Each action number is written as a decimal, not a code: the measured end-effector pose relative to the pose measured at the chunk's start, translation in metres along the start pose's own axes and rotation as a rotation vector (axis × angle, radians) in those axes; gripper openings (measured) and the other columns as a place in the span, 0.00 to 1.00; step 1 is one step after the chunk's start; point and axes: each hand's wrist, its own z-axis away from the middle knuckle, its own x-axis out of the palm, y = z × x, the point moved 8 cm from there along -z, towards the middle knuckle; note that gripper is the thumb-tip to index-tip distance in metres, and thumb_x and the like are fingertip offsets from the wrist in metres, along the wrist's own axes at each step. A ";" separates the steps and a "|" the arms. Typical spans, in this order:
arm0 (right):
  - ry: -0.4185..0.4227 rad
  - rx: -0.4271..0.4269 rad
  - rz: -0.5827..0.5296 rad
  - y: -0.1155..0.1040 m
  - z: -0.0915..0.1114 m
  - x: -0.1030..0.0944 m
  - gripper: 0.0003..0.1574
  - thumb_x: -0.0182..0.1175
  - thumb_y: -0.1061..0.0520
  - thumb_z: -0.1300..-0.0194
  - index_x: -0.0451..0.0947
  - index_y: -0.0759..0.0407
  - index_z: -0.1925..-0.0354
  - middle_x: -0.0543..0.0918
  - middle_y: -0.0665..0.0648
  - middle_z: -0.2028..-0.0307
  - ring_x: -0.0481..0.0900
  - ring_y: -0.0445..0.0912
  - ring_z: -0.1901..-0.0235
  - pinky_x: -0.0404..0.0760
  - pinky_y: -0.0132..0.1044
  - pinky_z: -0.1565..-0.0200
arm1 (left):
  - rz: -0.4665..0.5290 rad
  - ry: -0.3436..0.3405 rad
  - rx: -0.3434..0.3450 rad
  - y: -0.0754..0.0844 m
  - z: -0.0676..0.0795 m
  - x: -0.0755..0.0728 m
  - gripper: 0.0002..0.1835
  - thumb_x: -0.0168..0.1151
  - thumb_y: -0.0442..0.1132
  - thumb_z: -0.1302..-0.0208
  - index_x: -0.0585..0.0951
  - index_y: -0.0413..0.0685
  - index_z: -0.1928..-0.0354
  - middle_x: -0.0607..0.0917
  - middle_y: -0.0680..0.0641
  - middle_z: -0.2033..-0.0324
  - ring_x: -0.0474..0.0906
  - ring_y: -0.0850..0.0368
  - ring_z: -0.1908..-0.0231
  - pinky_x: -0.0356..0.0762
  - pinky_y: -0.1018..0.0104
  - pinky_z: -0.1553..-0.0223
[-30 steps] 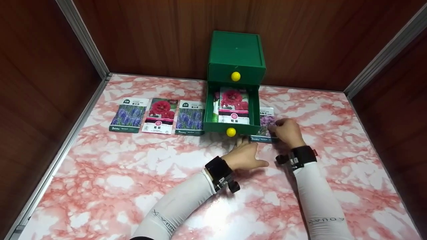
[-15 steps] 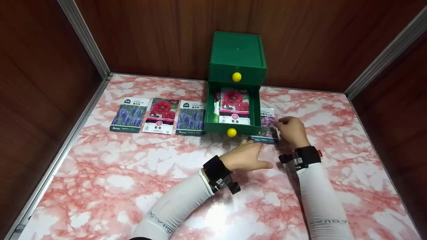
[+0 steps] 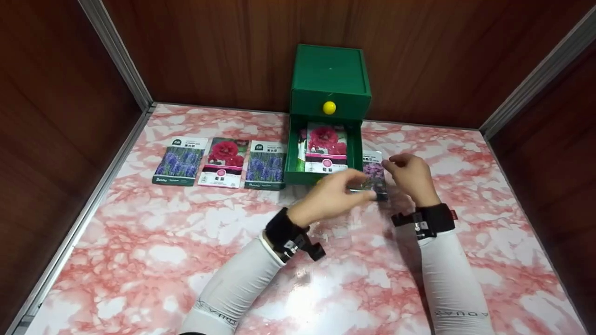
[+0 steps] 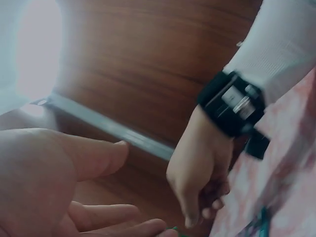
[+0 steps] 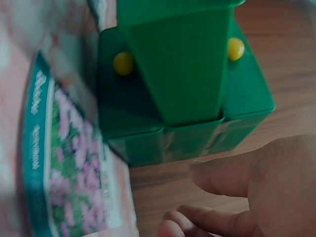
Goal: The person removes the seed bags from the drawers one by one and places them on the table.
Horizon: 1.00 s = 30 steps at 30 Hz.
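Observation:
A seed packet with pink-purple flowers [image 3: 374, 173] lies on the table, partly hidden by the pulled-out green drawer [image 3: 357, 139]. My right hand [image 3: 411, 178] hovers at the packet's right edge. In the right wrist view its thumb and fingers stand apart with nothing between them, beside the flower packet [image 5: 76, 168]. My left hand [image 3: 333, 195] is in front of the drawer, covering its yellow knob. Its thumb points toward the packet's lower edge, and its fingers [image 4: 106, 217] are loosely extended. A red-flower packet [image 3: 326, 144] lies on top inside the drawer, over other packets.
The green drawer cabinet [image 3: 329, 70] stands against the wooden back wall. To its left lie two lavender packets, one at the far left [image 3: 180, 163] and one by the drawer [image 3: 265, 165], with a red-flower packet [image 3: 223, 163] between them. Metal rails [image 3: 125, 70] edge the walls.
My left hand has lifted from the table toward the drawer front, its thumb turning to the packet. My right hand has drawn slightly away to the right and back. The packets stay in place.

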 end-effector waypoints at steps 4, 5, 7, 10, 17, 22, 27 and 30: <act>0.047 -0.043 0.004 -0.016 0.008 -0.006 0.32 0.65 0.42 0.17 0.85 0.68 0.35 0.89 0.69 0.50 0.87 0.57 0.56 0.80 0.47 0.52 | 0.071 0.119 0.004 -0.002 0.001 -0.031 0.30 0.70 0.51 0.20 0.79 0.41 0.26 0.85 0.43 0.32 0.84 0.52 0.38 0.81 0.60 0.35; 0.061 -0.054 -0.001 -0.020 0.009 -0.007 0.32 0.65 0.42 0.17 0.85 0.68 0.35 0.89 0.68 0.52 0.87 0.56 0.57 0.80 0.45 0.53 | 0.075 0.151 0.004 -0.003 0.002 -0.038 0.30 0.70 0.51 0.20 0.79 0.41 0.26 0.85 0.43 0.32 0.84 0.51 0.38 0.81 0.60 0.35; 0.090 -0.075 -0.011 -0.029 0.013 -0.008 0.30 0.65 0.43 0.17 0.86 0.67 0.36 0.89 0.68 0.53 0.86 0.55 0.59 0.79 0.44 0.54 | 0.080 0.208 0.003 -0.007 0.003 -0.053 0.30 0.71 0.51 0.20 0.79 0.41 0.26 0.85 0.43 0.32 0.84 0.50 0.37 0.81 0.59 0.34; 0.128 -0.108 -0.036 -0.042 0.019 -0.009 0.27 0.66 0.46 0.17 0.87 0.66 0.37 0.89 0.67 0.53 0.84 0.53 0.57 0.77 0.44 0.52 | 0.079 0.274 -0.021 -0.015 0.004 -0.070 0.30 0.70 0.50 0.20 0.78 0.42 0.25 0.84 0.41 0.32 0.84 0.49 0.37 0.81 0.58 0.34; 0.192 -0.194 -0.081 -0.075 0.032 -0.005 0.20 0.67 0.52 0.19 0.88 0.66 0.40 0.89 0.65 0.55 0.82 0.53 0.58 0.76 0.40 0.54 | -0.049 0.354 -0.104 -0.033 0.002 -0.091 0.33 0.68 0.52 0.18 0.76 0.39 0.23 0.82 0.38 0.31 0.79 0.46 0.32 0.77 0.50 0.30; 0.193 -0.249 -0.078 -0.096 0.037 0.008 0.19 0.67 0.55 0.19 0.88 0.67 0.40 0.90 0.66 0.53 0.86 0.55 0.54 0.80 0.44 0.53 | -0.163 0.355 -0.151 -0.040 0.000 -0.092 0.34 0.66 0.53 0.17 0.74 0.39 0.21 0.82 0.38 0.32 0.80 0.44 0.34 0.77 0.47 0.32; 0.165 -0.299 -0.021 -0.113 0.034 0.027 0.19 0.65 0.57 0.17 0.86 0.70 0.39 0.90 0.68 0.50 0.87 0.59 0.50 0.85 0.54 0.47 | -0.220 0.367 -0.147 -0.042 -0.003 -0.091 0.31 0.66 0.47 0.17 0.74 0.36 0.23 0.82 0.34 0.32 0.79 0.41 0.32 0.76 0.47 0.30; 0.145 -0.334 0.044 -0.123 0.031 0.037 0.18 0.64 0.59 0.17 0.86 0.71 0.40 0.89 0.69 0.49 0.87 0.61 0.50 0.86 0.57 0.45 | -0.251 0.381 -0.123 -0.041 -0.005 -0.091 0.30 0.66 0.43 0.17 0.75 0.32 0.24 0.81 0.32 0.31 0.78 0.39 0.30 0.75 0.46 0.28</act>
